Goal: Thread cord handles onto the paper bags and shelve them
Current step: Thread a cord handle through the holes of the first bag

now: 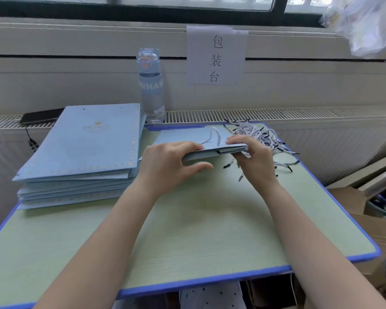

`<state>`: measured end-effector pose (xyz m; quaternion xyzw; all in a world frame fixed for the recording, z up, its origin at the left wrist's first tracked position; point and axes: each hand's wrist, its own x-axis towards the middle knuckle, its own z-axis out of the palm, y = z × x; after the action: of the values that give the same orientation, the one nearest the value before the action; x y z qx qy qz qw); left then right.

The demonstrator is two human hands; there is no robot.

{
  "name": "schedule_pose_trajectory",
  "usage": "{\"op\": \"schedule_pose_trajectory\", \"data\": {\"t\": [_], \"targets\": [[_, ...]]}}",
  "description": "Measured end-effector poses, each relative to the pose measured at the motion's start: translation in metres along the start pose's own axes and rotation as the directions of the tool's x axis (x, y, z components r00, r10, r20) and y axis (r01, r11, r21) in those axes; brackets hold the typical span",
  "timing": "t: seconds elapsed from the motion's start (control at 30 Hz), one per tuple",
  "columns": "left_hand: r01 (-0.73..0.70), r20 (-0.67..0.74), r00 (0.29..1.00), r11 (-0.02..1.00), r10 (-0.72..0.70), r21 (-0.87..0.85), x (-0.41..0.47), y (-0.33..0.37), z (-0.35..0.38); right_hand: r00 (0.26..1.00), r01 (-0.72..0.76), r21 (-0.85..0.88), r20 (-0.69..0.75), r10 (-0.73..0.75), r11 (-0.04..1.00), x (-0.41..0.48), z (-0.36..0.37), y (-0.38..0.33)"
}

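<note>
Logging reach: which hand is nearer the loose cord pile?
Right. The right hand grips the bag at the near edge of the cord pile; the left hand holds the bag farther left, apart from it.

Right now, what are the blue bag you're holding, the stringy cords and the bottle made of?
The blue bag looks like stiff matte paper or thin card: it keeps flat, sharp folded edges. The cords seem twisted white-and-dark thread with black tips, maybe plastic. The bottle looks like see-through plastic, though glass is possible.
</note>
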<state>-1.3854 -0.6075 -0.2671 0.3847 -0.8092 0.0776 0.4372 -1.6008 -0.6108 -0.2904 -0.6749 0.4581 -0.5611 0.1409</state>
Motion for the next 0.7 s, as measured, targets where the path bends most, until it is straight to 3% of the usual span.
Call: {"op": "schedule_pose_trajectory", "data": {"t": [0.07,0.13,0.37,0.53,0.7], "targets": [[-0.062,0.029,0.998,0.995,0.060,0.081,-0.001,-0.001,0.002,0.997,-0.055,0.066,-0.042,0.058,0.996,0.000,0.000,-0.002],[-0.048,-0.030,0.998,0.996,0.051,0.079,0.000,-0.003,0.002,0.996,-0.077,0.068,-0.033,0.079,0.995,0.000,0.002,-0.004],[0.141,-0.263,0.954,0.989,-0.145,-0.037,0.015,-0.009,-0.026,0.985,-0.166,0.038,-0.039,0.167,0.985,0.001,-0.001,-0.004],[0.279,-0.182,0.936,0.949,-0.303,-0.146,0.061,-0.013,-0.078,0.990,-0.135,0.018,-0.039,0.135,0.991,0.001,0.000,-0.003],[0.296,-0.043,0.952,0.949,-0.302,-0.113,0.114,-0.011,-0.118,0.996,-0.015,-0.094,-0.091,0.006,0.995,0.019,0.004,-0.022]]}}
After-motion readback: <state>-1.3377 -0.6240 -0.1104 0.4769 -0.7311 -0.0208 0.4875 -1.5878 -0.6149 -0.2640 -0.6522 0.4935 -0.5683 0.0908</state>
